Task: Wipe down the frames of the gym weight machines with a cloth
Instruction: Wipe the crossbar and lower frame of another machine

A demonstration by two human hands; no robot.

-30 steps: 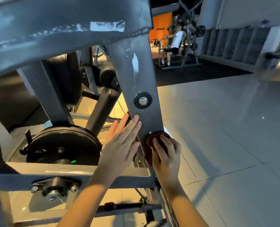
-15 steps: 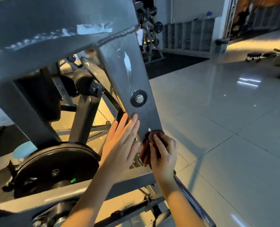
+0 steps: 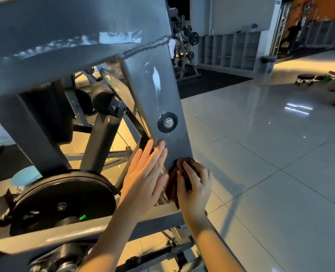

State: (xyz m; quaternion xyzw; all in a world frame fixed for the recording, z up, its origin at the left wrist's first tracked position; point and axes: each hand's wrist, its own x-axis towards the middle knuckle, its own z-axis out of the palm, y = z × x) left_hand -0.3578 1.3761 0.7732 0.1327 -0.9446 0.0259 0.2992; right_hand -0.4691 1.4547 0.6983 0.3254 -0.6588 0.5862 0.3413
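Observation:
A grey steel upright [image 3: 158, 91] of the weight machine frame slants down in front of me, with a black washer and bolt [image 3: 167, 122] on its face. My left hand [image 3: 145, 173] lies flat with straight fingers against the upright's left edge, fingertips just below the bolt. My right hand [image 3: 195, 185] holds a dark reddish-brown cloth [image 3: 172, 181] and presses it on the lower end of the upright. Much of the cloth is hidden under the fingers.
A black weight plate [image 3: 64, 201] hangs low on the left behind a grey crossbar [image 3: 54, 234]. Black roller pads [image 3: 102, 95] sit behind the frame. Shiny tiled floor [image 3: 270, 173] spreads to the right. Far off stand a plate rack [image 3: 188, 48], cubby shelves [image 3: 229, 50] and a low stool [image 3: 305, 78].
My view has swung to the right, bringing more floor and the shelves into sight. Both hands stay on the lower upright, the right one shifting slightly with the cloth.

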